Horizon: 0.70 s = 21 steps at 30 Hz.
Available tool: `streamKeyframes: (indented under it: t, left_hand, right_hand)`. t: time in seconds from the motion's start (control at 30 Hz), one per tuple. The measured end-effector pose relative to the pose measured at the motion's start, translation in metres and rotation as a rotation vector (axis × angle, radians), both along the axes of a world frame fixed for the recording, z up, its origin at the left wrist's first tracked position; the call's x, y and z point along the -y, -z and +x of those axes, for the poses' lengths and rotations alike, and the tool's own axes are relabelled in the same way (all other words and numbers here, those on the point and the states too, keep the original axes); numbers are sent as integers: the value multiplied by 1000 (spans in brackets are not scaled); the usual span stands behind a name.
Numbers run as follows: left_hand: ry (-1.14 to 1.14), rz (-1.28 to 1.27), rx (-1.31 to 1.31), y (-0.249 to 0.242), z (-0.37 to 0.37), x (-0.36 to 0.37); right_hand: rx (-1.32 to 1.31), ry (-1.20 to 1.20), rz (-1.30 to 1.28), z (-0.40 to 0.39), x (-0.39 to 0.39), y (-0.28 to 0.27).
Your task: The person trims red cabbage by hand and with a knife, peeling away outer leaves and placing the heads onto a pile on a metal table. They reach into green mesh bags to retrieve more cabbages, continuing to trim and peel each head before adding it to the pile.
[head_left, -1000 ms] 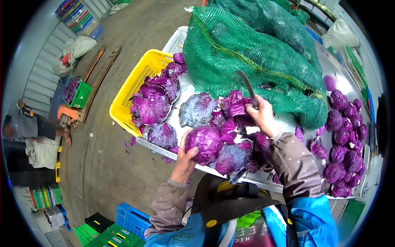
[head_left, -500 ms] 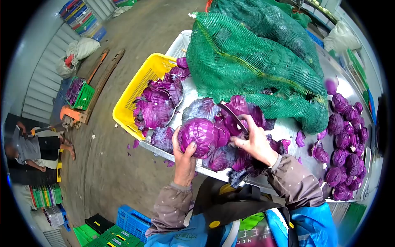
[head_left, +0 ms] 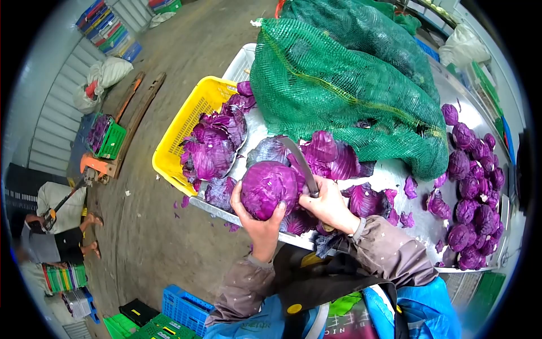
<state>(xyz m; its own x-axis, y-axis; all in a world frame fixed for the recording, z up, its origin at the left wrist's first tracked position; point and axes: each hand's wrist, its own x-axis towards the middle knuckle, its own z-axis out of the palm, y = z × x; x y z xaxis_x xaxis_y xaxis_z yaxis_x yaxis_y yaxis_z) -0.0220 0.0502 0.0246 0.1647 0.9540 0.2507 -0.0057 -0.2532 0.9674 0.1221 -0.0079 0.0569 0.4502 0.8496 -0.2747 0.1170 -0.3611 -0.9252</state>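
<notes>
Two hands [head_left: 261, 230] [head_left: 332, 208] flank one purple cabbage [head_left: 269, 187].

Upper left, stacked coloured crates [head_left: 107, 28] and white sacks [head_left: 116, 72] near a ribbed wall [head_left: 53, 130]. Below these, a green basket [head_left: 112, 141] beside an orange pallet truck [head_left: 92, 164]. Far left, a barefoot person [head_left: 68, 246]; bottom left, a blue crate [head_left: 183, 309] near green crates [head_left: 164, 329].

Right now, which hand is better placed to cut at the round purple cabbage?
Probably the right hand: it grips the curved grey metal knife, blade beside the round purple cabbage, while the left hand is occupied holding that cabbage.
</notes>
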Motion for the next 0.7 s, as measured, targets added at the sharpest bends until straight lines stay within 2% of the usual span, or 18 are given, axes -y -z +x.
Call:
streamKeyframes:
  t: [0.07, 0.13, 0.2, 0.27, 0.3, 0.33, 0.4, 0.43, 0.47, 0.53, 0.57, 0.6, 0.7]
  left_hand:
    - [1, -15, 3, -4, -1, 1]
    - [30, -269, 243, -9, -2, -3]
    - [202, -644, 631, -13, -11, -13]
    - [362, -992, 886, -14, -22, -23]
    - [356, -1043, 946, -15, -19, -24]
    - [354, -1035, 940, -8, -18, -22]
    - [636, -1157, 1285, 13, -15, -18]
    - [578, -913, 810, -4, -9, -12]
    - [576, -915, 806, -3, -11, -12]
    - [618, -1487, 1513, 0, -9, -16]
    - [698, -1532, 1563, -6, -5, -15]
    - [708, -1534, 1560, -6, -2, -12]
    - [786, -1479, 1532, -5, 3, 2]
  right_hand:
    - [-300, -8, -32, 10, 4, 1]
    - [-290, 73, -19, 27, 17, 9]
    - [-312, 295, -33, 47, 23, 7]
    - [-243, 191, 42, 58, 25, 18]
    - [-75, 112, 71, 58, 25, 20]
    - [-78, 96, 67, 52, 21, 14]
    - [-39, 73, 155, 38, 13, 1]
    - [-70, 14, 179, 35, 10, -1]
    - [-32, -53, 189, 34, 8, -5]
    - [-67, -122, 277, 30, 3, -15]
    - [-171, -147, 286, 31, 3, -11]
    - [-76, -172, 372, 31, 2, -8]
    - [-481, -149, 236, 28, 9, -29]
